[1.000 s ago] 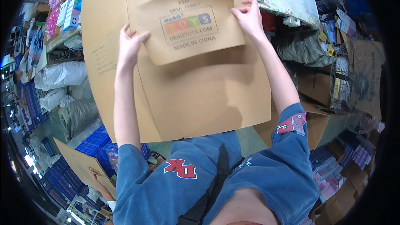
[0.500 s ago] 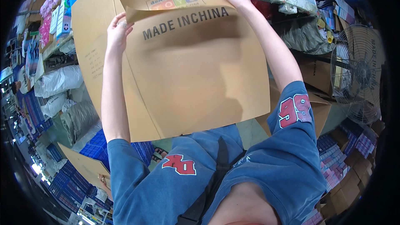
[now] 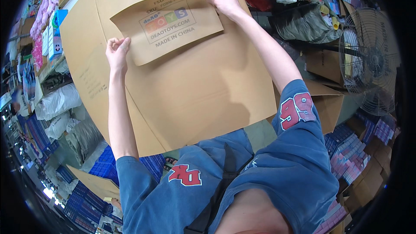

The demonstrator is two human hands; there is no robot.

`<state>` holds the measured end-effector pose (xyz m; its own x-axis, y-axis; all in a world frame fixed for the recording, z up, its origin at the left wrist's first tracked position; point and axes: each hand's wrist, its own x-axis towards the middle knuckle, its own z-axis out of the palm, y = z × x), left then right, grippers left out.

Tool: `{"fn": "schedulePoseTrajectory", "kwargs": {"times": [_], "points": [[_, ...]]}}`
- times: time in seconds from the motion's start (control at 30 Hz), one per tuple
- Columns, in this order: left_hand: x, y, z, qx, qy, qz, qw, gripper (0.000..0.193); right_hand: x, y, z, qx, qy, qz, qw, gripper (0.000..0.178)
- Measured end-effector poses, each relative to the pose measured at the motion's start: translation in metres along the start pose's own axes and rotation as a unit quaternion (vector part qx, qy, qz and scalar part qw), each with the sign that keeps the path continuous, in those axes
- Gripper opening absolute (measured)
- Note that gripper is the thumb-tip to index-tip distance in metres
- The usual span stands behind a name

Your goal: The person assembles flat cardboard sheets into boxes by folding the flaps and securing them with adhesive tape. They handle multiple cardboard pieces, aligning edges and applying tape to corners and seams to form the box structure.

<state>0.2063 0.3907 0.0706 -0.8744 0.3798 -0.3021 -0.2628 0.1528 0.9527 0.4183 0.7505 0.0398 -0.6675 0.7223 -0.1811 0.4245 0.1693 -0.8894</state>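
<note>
Brown printed sheet [image 3: 171, 28], bowed along its top edge, lies over the upper part of a large cardboard panel [image 3: 199, 97] between two bare hands.

The right hand [image 3: 225, 3] pinches the sheet near its upper right corner, thumb against fingers; the left hand [image 3: 117, 53] has its thumb at the sheet's left edge and its fingers curled, though whether they grip the paper I cannot tell. Dark lettering and a framed, coloured logo face up on the sheet, and a shadow falls on the panel below its lower edge. A crease runs down the panel's left part, and its near edge reaches the person's blue clothing [image 3: 182, 203]. White bags [image 3: 58, 102] lie to the left, a round fan [image 3: 373, 58] stands to the right.
</note>
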Motion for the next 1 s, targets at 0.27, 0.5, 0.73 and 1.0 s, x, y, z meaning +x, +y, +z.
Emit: {"fn": "schedulePoseTrajectory", "kwargs": {"times": [0.27, 0.5, 0.73, 1.0], "points": [[0.0, -0.003, 0.003, 0.077, -0.041, 0.022, 0.996, 0.036, -0.009, -0.006, -0.005, 0.166, -0.092, -0.03, 0.981, 0.027], [-0.001, 0.005, 0.011, 0.123, -0.046, 0.02, 0.991, 0.038, -0.007, -0.006, -0.014, 0.089, -0.098, -0.021, 0.991, 0.038], [0.0, 0.009, 0.012, 0.148, -0.052, 0.031, 0.987, 0.04, 0.0, 0.005, -0.017, 0.038, -0.106, -0.059, 0.992, 0.044], [-0.007, 0.011, 0.015, 0.161, -0.06, 0.031, 0.985, 0.046, -0.003, 0.004, -0.015, -0.009, -0.107, -0.066, 0.992, 0.05]]}}
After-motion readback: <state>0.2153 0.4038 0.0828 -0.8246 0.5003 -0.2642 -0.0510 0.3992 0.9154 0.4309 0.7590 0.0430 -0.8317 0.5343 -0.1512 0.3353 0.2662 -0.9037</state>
